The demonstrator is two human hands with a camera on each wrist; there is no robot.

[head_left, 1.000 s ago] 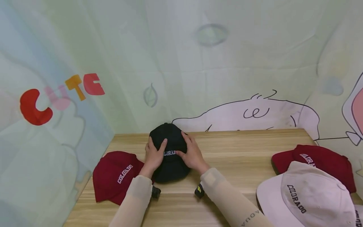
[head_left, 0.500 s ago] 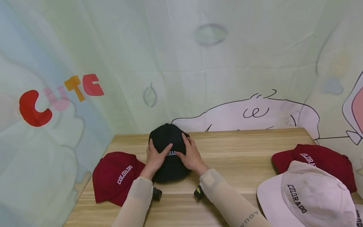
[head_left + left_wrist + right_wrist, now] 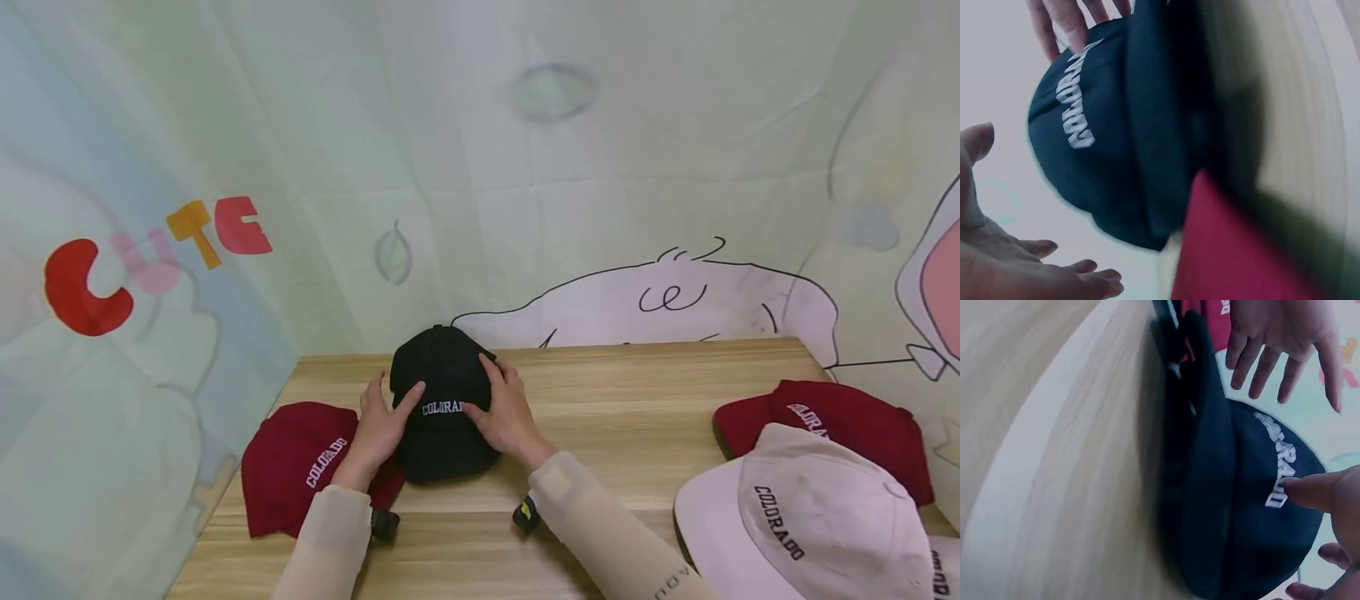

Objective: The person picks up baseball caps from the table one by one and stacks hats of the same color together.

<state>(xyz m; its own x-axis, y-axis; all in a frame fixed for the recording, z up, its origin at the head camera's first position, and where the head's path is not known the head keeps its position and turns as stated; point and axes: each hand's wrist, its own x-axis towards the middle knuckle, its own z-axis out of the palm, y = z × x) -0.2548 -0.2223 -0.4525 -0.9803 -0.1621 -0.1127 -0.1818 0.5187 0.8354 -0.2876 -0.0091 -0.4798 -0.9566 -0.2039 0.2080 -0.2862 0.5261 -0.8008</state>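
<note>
A black baseball cap (image 3: 437, 358) with white COLORADO lettering sits near the table's back edge, brim toward me. My left hand (image 3: 381, 429) is at its left side with thumb and fingers spread; the left wrist view shows this hand (image 3: 1007, 256) apart from the crown. On the right side of the cap lies my right hand (image 3: 507, 415), its fingers stretched along the crown. Its thumb (image 3: 1310, 489) touches the last letters in the right wrist view. A dark red cap (image 3: 292, 462) lies under my left forearm, its brim partly hidden.
At the right of the wooden table (image 3: 600, 467) a white cap (image 3: 832, 508) overlaps another dark red cap (image 3: 862, 425). Part of a further light cap (image 3: 947, 562) shows at the right edge. A printed curtain (image 3: 480, 167) hangs behind the table.
My left hand has moved left, off the black cap's crown, uncovering more of the lettering. My right hand and the cap have stayed nearly in place.
</note>
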